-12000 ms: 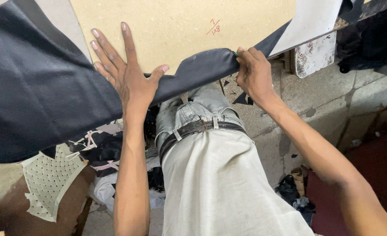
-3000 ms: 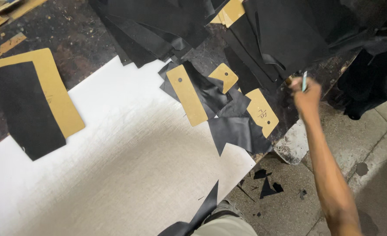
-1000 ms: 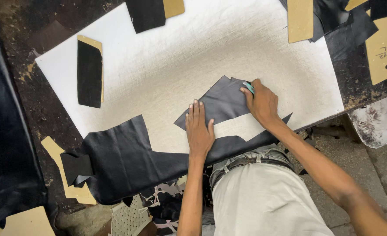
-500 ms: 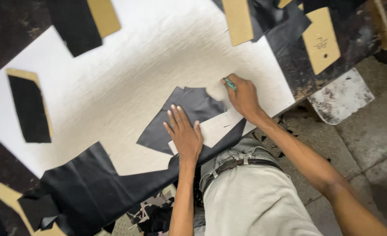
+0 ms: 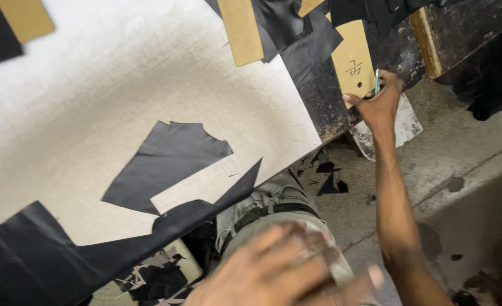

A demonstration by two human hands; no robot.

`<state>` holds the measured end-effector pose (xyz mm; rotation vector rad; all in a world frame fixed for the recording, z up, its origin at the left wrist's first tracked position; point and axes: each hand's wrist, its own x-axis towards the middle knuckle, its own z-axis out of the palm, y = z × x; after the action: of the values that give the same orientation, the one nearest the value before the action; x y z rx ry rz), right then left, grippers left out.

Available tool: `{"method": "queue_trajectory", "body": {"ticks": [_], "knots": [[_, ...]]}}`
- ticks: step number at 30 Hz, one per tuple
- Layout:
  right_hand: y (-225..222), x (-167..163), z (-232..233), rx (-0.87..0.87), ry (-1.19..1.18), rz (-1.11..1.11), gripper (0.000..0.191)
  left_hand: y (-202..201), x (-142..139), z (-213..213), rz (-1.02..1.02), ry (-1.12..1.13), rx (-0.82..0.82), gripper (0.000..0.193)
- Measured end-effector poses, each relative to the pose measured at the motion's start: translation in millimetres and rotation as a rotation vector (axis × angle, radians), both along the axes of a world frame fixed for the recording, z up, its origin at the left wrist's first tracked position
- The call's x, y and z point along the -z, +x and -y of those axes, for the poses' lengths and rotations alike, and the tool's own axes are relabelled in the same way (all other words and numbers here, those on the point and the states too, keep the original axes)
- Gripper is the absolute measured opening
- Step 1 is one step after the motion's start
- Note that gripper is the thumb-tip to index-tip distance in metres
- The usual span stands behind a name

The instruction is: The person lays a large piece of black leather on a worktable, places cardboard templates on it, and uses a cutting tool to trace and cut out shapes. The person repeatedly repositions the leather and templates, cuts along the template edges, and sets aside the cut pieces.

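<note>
I see the table (image 5: 330, 107) as a dark, worn top running off the upper right, with most of it covered by a white board (image 5: 109, 96) that reaches the near edge. Black leather (image 5: 166, 164) lies on the board toward that near edge: one cut piece flat on the white, plus a long dark sheet trailing along the near edge to the lower left corner, a point of it rising toward the cut piece. More black offcuts (image 5: 302, 39) are piled at the far right of the board, overlapping onto the bare table. Tan card templates sit among them: one strip (image 5: 240, 31) at the board's far edge, another (image 5: 24, 17) in the far left corner, and a marked template (image 5: 353, 59) at the table's right edge. Right hand (image 5: 380, 102) is stretched out to that right edge, fingers curled on the lower end of the marked template; a thin teal pen (image 5: 377, 81) stands up between thumb and fingers, so the hand is closed around it. Left hand (image 5: 273, 277) is blurred at the bottom, off the table and over the person's lap, fingers loosely spread; I can't tell if it has hold of anything. Small black scraps (image 5: 327, 178) lie on the concrete floor (image 5: 460, 170) below the table edge.
</note>
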<state>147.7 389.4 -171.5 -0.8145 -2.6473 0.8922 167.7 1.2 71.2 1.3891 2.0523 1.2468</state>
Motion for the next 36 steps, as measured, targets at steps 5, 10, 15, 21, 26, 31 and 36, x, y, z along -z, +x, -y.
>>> {"method": "queue_trajectory", "body": {"ticks": [5, 10, 15, 21, 26, 31, 36], "knots": [[-13, -15, -11, -0.049, -0.16, -0.005, 0.072, 56, 4, -62, -0.236, -0.026, -0.222, 0.033], [10, -35, -16, 0.271, -0.68, 0.055, 0.023, 85, 27, -98, -0.329, -0.172, -0.536, 0.038], [63, -32, -47, 0.277, -0.696, -0.46, 0.016, 76, 25, -84, -0.653, 0.047, -0.288, 0.033], [95, -9, -10, 0.412, -0.975, -0.674, 0.022, 73, 11, -40, -0.395, 0.203, -0.12, 0.044], [64, -17, 103, -0.025, -0.975, -0.431, 0.015, -11, 108, 94, -0.116, -0.294, -0.425, 0.053], [-5, -35, 248, -0.178, -0.849, -0.253, 0.018, -25, 184, 253, -0.061, -0.548, -0.835, 0.067], [-30, -31, 355, -0.433, -0.653, -0.126, 0.022, -8, 214, 293, 0.006, -0.426, -0.907, 0.078]]}}
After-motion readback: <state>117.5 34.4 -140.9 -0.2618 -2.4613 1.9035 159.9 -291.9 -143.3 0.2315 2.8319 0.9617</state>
